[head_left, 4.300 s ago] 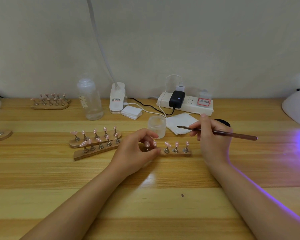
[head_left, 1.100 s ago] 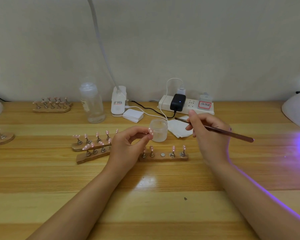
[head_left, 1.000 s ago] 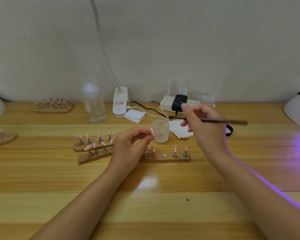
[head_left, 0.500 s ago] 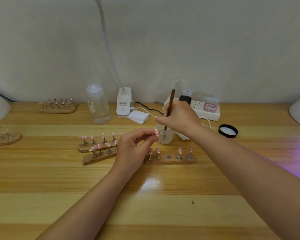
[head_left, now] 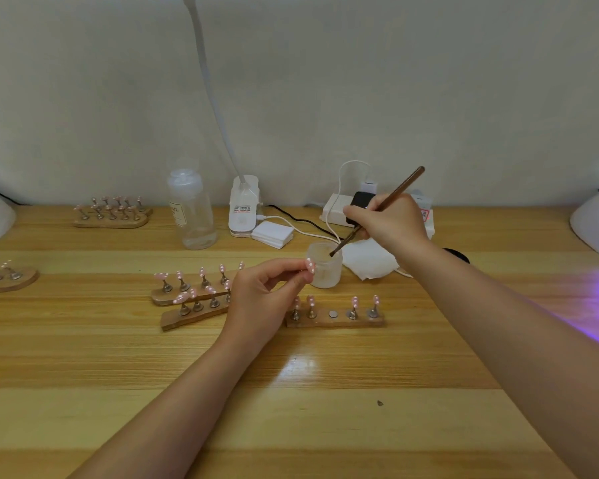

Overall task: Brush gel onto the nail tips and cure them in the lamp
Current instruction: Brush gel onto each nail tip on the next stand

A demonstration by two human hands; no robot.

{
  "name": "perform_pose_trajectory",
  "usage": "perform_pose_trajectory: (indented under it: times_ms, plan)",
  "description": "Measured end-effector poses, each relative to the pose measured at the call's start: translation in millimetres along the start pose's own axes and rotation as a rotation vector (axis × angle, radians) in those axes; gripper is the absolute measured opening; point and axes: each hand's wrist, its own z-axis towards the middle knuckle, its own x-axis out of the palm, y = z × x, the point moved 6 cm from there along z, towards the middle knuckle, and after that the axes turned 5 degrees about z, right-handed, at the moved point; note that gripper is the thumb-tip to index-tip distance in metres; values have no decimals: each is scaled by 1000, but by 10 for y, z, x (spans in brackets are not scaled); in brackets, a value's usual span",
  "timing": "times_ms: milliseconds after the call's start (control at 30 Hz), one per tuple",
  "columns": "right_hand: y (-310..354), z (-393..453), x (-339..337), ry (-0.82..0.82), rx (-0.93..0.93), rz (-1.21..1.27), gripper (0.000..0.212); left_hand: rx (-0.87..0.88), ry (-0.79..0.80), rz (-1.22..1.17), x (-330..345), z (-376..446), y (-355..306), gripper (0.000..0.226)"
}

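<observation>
My left hand pinches a pink nail tip on its small stand, raised beside the frosted gel jar. My right hand grips a brown brush tilted down, its tip inside the jar's mouth. Just in front lies a wooden holder with several pink tips and one bare magnet spot in the middle. The curing lamp sits at the right edge, casting purple light on the table.
Two more wooden holders with tips lie left of my left hand; others sit at the far left and back left. A clear bottle, desk lamp base, power strip, white wipes and black lid stand behind.
My left hand picked one tip off the front holder and raised it. My right hand swung the brush upright and dipped it into the jar; it now tilts to the right.
</observation>
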Motion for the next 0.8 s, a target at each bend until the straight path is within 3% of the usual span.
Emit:
perform_pose_trajectory:
  times_ms: [567,800]
  plan:
    - [-28,-103,-278,-114,56,238,36,-35,-1,4,7,-2,-4,26]
    - [188,-643,-42,93,-164,404,34,-34,3,19,9,2,2,27]
